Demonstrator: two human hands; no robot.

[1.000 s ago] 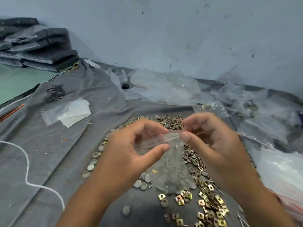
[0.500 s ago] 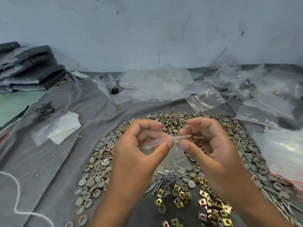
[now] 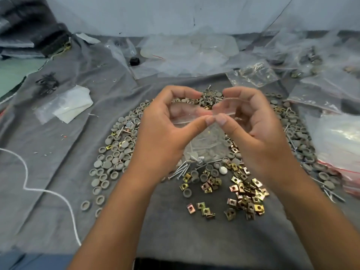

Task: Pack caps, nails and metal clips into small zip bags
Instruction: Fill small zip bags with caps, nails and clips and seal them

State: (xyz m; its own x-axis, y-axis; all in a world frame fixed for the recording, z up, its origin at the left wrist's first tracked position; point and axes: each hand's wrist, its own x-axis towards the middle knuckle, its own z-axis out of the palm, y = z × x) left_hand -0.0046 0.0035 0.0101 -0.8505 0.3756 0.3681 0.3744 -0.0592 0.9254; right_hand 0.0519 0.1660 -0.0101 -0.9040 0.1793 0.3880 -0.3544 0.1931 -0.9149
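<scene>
Two hands meet at the centre of the view, raised over a grey cloth-covered bench (image 3: 58, 172). The left hand (image 3: 163, 133) and right hand (image 3: 259, 129) each pinch the top edge of a small clear zip bag (image 3: 206, 145) between thumb and curled fingers, thumb tips almost touching. The bag hangs below the pinch and already holds grey caps and nails. It appears the bag is filled and the seal is being pressed shut; the next move likely calls for running the pinch along the whole strip so nothing spills.

Beneath the hands, loose grey caps (image 3: 115, 152) spread from nine o'clock round to three o'clock. Brassy metal clips (image 3: 245, 193) lie at five o'clock, and loose nails (image 3: 181, 170) sit just below the bag. More clear bags (image 3: 253, 75) lie at one o'clock. A white cord (image 3: 44, 190) trails at eight o'clock. No writing or brand can be read anywhere.
</scene>
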